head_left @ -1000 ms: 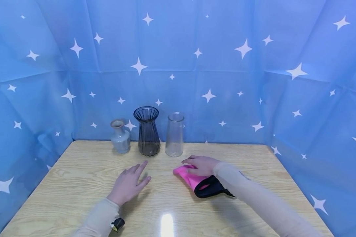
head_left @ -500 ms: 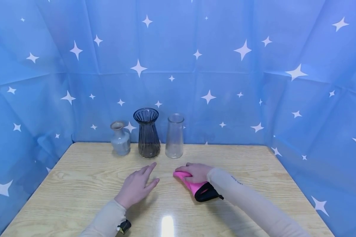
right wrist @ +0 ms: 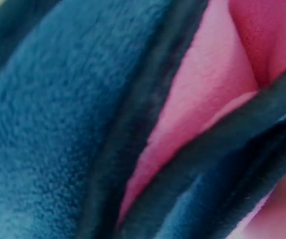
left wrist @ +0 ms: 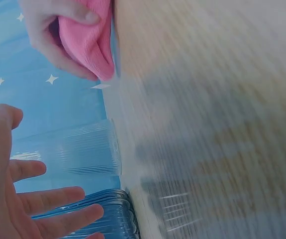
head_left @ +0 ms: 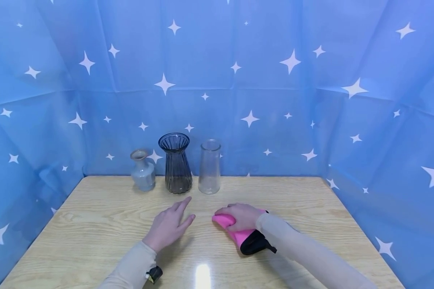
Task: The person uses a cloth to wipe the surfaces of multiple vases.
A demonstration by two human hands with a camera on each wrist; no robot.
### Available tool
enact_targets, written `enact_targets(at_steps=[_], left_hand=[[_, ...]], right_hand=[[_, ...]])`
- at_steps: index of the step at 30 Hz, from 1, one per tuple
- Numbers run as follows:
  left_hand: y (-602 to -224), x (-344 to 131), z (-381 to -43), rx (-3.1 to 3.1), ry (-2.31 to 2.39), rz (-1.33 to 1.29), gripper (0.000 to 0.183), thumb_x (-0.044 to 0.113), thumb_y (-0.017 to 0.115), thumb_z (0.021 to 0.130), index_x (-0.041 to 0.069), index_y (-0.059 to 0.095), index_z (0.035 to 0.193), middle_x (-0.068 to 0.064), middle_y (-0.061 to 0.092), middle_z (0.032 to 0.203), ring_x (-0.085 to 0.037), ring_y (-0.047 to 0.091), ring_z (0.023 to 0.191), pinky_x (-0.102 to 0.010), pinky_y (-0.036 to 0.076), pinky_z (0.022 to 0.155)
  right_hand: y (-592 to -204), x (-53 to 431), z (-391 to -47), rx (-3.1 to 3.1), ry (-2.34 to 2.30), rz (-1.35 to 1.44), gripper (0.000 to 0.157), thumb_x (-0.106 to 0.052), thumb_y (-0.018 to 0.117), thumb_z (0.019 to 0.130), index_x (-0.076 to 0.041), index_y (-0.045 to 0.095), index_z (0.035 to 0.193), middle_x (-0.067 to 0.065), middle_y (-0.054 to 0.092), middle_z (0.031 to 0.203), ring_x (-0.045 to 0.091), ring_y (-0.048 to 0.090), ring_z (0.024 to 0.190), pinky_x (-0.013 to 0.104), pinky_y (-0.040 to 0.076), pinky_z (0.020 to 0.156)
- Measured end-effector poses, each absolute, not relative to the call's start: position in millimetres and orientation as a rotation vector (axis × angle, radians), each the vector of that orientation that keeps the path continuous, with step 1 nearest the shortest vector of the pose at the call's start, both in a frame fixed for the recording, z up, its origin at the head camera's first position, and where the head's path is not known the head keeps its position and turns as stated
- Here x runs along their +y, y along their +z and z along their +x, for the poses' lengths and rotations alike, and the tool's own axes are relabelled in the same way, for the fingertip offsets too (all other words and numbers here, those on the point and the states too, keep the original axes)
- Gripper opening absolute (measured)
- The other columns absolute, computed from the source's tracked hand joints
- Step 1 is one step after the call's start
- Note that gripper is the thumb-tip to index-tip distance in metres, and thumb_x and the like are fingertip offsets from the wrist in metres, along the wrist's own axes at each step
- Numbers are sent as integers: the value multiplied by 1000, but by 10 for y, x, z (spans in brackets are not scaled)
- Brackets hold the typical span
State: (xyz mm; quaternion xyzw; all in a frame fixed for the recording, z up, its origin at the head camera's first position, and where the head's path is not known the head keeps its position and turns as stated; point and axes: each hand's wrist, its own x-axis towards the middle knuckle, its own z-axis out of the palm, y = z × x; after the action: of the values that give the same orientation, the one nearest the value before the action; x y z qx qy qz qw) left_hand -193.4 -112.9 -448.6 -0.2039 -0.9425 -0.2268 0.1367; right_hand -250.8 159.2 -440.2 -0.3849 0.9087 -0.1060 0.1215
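My right hand point(head_left: 243, 217) grips a folded pink cloth point(head_left: 242, 237) with black edging, low over the table at centre right. Up close in the right wrist view, the cloth point(right wrist: 73, 109) shows a dark blue fuzzy side and pink folds. My left hand point(head_left: 169, 225) holds nothing; its fingers are spread, pointing toward the vases. Nearest to those fingertips stands a dark ribbed glass vase point(head_left: 179, 172) with a flared rim. To its right is a clear glass vase point(head_left: 209, 172), to its left a small blue-grey vase point(head_left: 143, 176). All three stand upright.
The light wood table point(head_left: 293, 196) carries the vases in a row near its back edge. Behind and along both sides hangs a blue curtain point(head_left: 217, 116) with white stars. A bright light reflection shows at the table's front.
My right hand has come down and a little nearer with the cloth, its fingers closing further round it. My left hand has shifted slightly right. The vases stay put.
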Motion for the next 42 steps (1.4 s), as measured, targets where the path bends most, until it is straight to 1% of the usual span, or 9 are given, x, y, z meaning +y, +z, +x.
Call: enact_targets(at_steps=[7, 10, 15, 20, 24, 28, 36, 39, 42], left_hand=[[-4512, -1115, -2024, -2765, -719, -546, 56, 41, 52, 99, 8, 44, 144, -18, 62, 117, -32, 65, 86, -49, 55, 71], [-4529, -1098, -2101, -2788, -760, -515, 56, 43, 48, 100, 8, 43, 144, -19, 60, 122, -35, 64, 92, -52, 54, 75], [-4509, -1067, -2243, -2822, -845, -446, 61, 51, 38, 101, 9, 41, 145, -19, 54, 134, -40, 60, 105, -57, 50, 81], [-4399, -1014, -2397, -2818, -927, -406, 66, 57, 35, 99, 10, 40, 146, -16, 53, 136, -38, 56, 115, -57, 47, 89], [-4274, -943, -2538, -2795, -989, -418, 62, 52, 41, 100, 11, 38, 147, -18, 54, 134, -36, 53, 118, -55, 45, 95], [-4208, -869, -2699, -2787, -1094, -432, 61, 44, 47, 101, 10, 33, 149, -20, 46, 141, -36, 48, 125, -53, 40, 102], [-4246, -760, -3023, -2769, -1297, -478, 86, 45, 55, 97, 6, 5, 155, -20, 14, 157, -36, 22, 141, -51, 24, 113], [-4267, -723, -3115, -2737, -1385, -450, 93, 42, 59, 95, 5, -2, 154, -22, 8, 158, -37, 16, 142, -51, 20, 114], [-4280, -676, -3210, -2702, -1466, -418, 98, 38, 65, 92, 4, -4, 153, -24, 7, 157, -39, 16, 142, -52, 20, 114]], right_hand=[[-4272, 1764, -2370, 2693, -495, -1120, 59, -27, 76, 82, -21, 55, 137, 10, 59, 119, 19, 58, 89, 32, 50, 68], [-4210, 1854, -2336, 2735, -522, -1078, 60, -27, 77, 82, -21, 54, 137, 13, 57, 121, 22, 60, 90, 32, 49, 66], [-4143, 1997, -2294, 2814, -501, -1010, 65, -28, 79, 80, -24, 52, 139, 7, 56, 116, 16, 57, 82, 31, 48, 63], [-4048, 2127, -2234, 2900, -493, -975, 66, -27, 79, 79, -25, 52, 139, -1, 53, 106, 9, 52, 71, 26, 47, 58], [-3999, 2239, -2203, 2950, -505, -965, 66, -25, 79, 78, -24, 52, 138, 0, 54, 108, 9, 52, 70, 25, 46, 57], [-3976, 2360, -2162, 2996, -537, -964, 65, -25, 79, 79, -23, 52, 138, -2, 53, 104, 9, 51, 71, 26, 45, 58], [-3995, 2572, -2078, 3057, -630, -881, 63, -26, 77, 80, -22, 52, 138, -7, 50, 98, 10, 51, 73, 25, 45, 58], [-4014, 2626, -2056, 3052, -697, -855, 64, -25, 78, 79, -21, 53, 138, -7, 51, 97, 9, 51, 71, 25, 46, 56], [-4030, 2659, -2041, 3048, -750, -818, 64, -23, 78, 79, -22, 52, 138, -6, 51, 97, 10, 52, 70, 24, 47, 54]])
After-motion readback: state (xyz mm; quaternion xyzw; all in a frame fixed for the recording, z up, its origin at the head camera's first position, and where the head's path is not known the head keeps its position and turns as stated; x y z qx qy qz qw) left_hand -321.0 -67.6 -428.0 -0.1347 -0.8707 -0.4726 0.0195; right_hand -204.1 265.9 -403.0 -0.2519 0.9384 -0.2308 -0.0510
